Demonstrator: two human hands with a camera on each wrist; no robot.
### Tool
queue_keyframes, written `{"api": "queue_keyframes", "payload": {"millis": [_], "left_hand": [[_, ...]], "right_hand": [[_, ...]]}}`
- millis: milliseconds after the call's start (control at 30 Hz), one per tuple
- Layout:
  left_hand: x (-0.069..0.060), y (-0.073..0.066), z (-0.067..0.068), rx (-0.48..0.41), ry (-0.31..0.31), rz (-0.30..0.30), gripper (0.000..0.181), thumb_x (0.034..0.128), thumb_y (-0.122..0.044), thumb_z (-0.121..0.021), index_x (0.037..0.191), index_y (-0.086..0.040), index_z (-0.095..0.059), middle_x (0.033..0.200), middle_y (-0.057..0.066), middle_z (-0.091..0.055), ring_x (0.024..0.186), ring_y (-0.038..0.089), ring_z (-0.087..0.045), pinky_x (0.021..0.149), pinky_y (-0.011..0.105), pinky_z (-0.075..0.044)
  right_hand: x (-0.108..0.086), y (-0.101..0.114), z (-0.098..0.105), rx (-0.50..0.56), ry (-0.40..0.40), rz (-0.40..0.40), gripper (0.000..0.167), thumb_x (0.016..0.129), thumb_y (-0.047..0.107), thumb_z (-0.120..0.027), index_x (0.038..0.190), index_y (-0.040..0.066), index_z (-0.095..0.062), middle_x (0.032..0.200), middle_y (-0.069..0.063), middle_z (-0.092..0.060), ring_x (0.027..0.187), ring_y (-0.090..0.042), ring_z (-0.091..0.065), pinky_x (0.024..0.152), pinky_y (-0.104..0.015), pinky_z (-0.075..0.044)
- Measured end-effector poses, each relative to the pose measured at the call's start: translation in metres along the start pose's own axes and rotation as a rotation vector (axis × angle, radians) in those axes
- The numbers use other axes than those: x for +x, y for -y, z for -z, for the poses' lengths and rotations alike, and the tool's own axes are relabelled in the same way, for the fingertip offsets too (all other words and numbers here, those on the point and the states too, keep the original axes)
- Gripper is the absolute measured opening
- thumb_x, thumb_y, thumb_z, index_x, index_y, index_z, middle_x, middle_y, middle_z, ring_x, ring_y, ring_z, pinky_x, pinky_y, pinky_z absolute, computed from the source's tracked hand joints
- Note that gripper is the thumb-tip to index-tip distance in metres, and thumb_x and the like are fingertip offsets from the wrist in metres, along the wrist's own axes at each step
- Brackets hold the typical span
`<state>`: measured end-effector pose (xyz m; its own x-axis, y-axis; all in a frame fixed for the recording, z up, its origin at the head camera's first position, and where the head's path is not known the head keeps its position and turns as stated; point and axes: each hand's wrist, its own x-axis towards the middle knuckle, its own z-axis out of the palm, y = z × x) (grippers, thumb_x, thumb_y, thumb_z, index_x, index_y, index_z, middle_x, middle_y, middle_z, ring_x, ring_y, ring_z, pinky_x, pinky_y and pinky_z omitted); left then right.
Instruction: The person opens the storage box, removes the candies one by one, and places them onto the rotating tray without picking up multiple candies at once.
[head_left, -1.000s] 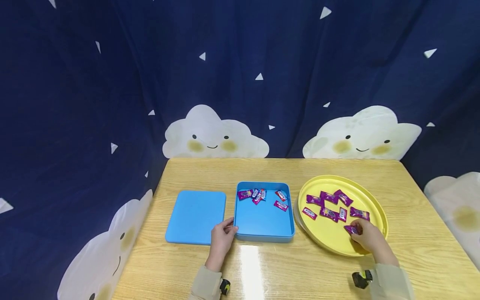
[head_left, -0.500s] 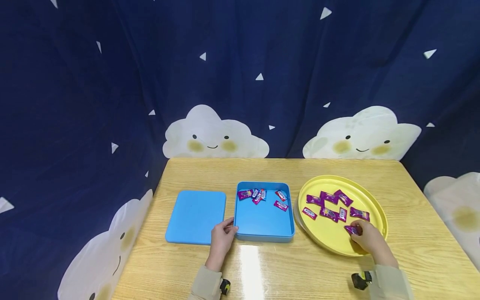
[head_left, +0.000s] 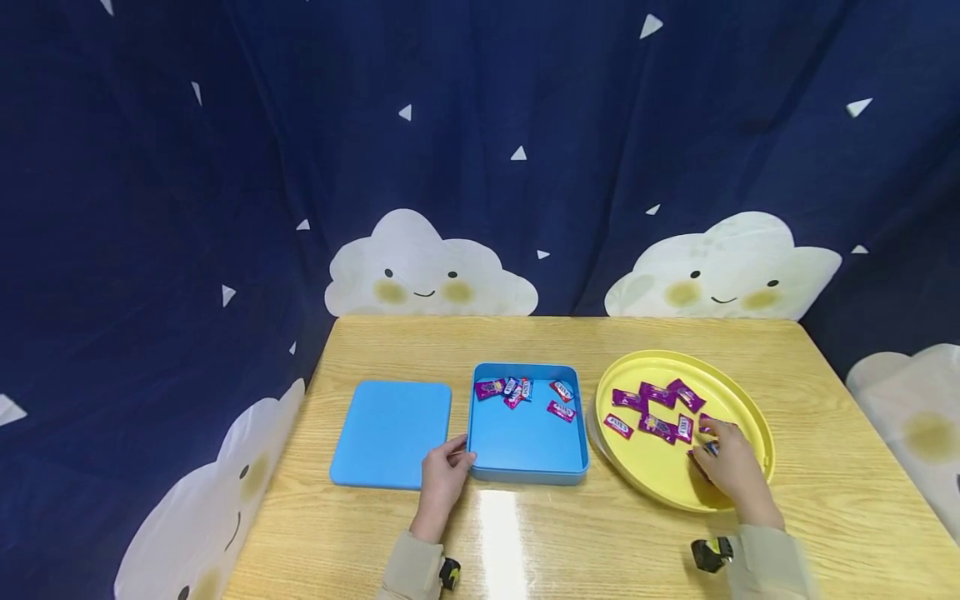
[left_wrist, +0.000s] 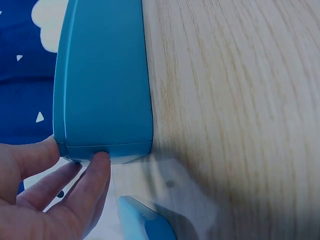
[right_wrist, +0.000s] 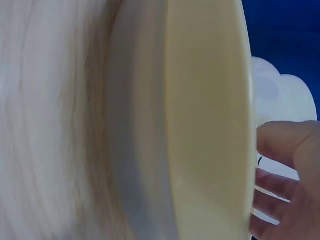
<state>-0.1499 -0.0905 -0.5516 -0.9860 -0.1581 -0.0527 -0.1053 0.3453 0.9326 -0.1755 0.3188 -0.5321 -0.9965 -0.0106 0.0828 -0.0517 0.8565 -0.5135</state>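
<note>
My left hand (head_left: 444, 477) holds the near left corner of a square blue box (head_left: 528, 446). In the left wrist view the thumb lies at the rim of the blue box (left_wrist: 107, 75), with the fingers against its side wall. My right hand (head_left: 733, 475) is over a round yellow tray (head_left: 671, 487), pinching a wrapped candy (head_left: 711, 448) that its fingers partly cover. Several purple-wrapped candies (head_left: 657, 427) lie in the tray, along with a few pinkish ones. The right wrist view shows the tray's side (right_wrist: 210, 120) and the right hand (right_wrist: 290, 180); the candy is hidden there.
Several small candies (head_left: 513, 392) lie along the far and right parts of the blue box. A flat blue lid (head_left: 393, 433) rests on the wooden table (head_left: 570, 533) to the left. Behind hangs a dark blue curtain (head_left: 465, 183) with white clouds.
The right hand has shifted slightly left and forward over the tray, and now covers part of the purple candy behind its fingers. The left hand stays at the box corner.
</note>
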Motion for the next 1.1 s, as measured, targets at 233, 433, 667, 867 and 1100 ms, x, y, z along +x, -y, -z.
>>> {"api": "queue_keyframes", "payload": {"millis": [233, 433, 667, 867, 1100], "left_hand": [[0.0, 0.0, 0.0, 0.001, 0.003, 0.009, 0.035, 0.0845, -0.004, -0.064, 0.117, 0.007, -0.058, 0.107, 0.022, -0.063, 0.089, 0.027, -0.064, 0.07, 0.03, -0.054], [0.0, 0.0, 0.0, 0.003, 0.003, 0.019, 0.035, 0.0848, -0.004, -0.063, 0.118, 0.006, -0.058, 0.107, 0.022, -0.063, 0.089, 0.027, -0.064, 0.071, 0.029, -0.054], [0.001, 0.001, 0.0, 0.0, -0.006, -0.004, 0.034, 0.0836, -0.002, -0.064, 0.115, 0.008, -0.059, 0.106, 0.023, -0.063, 0.087, 0.027, -0.065, 0.068, 0.027, -0.054], [0.001, 0.001, 0.0, -0.007, 0.002, 0.0, 0.034, 0.084, -0.002, -0.064, 0.116, 0.008, -0.059, 0.106, 0.023, -0.063, 0.089, 0.028, -0.064, 0.068, 0.026, -0.054], [0.0, 0.001, 0.0, -0.008, 0.008, 0.006, 0.034, 0.0844, -0.002, -0.063, 0.117, 0.007, -0.058, 0.107, 0.023, -0.062, 0.09, 0.028, -0.064, 0.069, 0.027, -0.054]], "right_hand": [[0.016, 0.025, -0.008, -0.037, -0.143, 0.071, 0.063, 0.085, 0.021, -0.064, 0.134, -0.006, -0.036, 0.127, -0.038, -0.035, 0.111, -0.055, -0.035, 0.088, -0.067, -0.028], [0.034, 0.048, -0.017, -0.063, -0.097, 0.105, 0.068, 0.09, 0.041, -0.054, 0.142, 0.005, -0.029, 0.14, -0.034, -0.023, 0.125, -0.054, -0.021, 0.093, -0.074, -0.014], [0.053, 0.076, -0.027, -0.077, -0.092, 0.189, 0.064, 0.089, 0.035, -0.058, 0.139, 0.004, -0.035, 0.14, -0.032, -0.026, 0.126, -0.051, -0.023, 0.099, -0.067, -0.014], [0.064, 0.098, -0.036, -0.097, -0.053, 0.243, 0.061, 0.088, 0.029, -0.06, 0.138, 0.004, -0.036, 0.139, -0.031, -0.028, 0.126, -0.049, -0.026, 0.101, -0.064, -0.018], [0.073, 0.121, -0.047, -0.085, 0.001, 0.298, 0.057, 0.087, 0.02, -0.062, 0.136, 0.001, -0.04, 0.138, -0.03, -0.032, 0.124, -0.047, -0.032, 0.101, -0.058, -0.028]]}}
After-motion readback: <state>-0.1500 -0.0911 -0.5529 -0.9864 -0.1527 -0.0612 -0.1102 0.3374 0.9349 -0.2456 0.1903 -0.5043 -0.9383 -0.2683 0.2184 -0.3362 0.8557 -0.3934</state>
